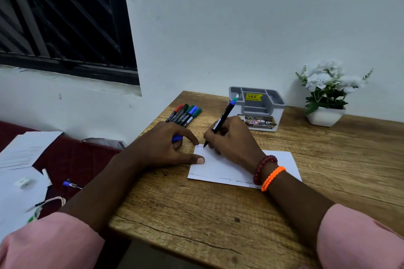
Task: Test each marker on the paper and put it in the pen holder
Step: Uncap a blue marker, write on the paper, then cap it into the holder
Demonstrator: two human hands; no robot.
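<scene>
my right hand (229, 137) pinches a marker (222, 121), tip on the paper (218, 170) mid-frame; my left hand (166, 146) pins its corner, holding a blue cap (177, 138).

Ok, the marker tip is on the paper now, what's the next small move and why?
Probably draw a short stroke: the right hand holds the marker tip-down at the paper corner, the left hand steadying the sheet.
</scene>
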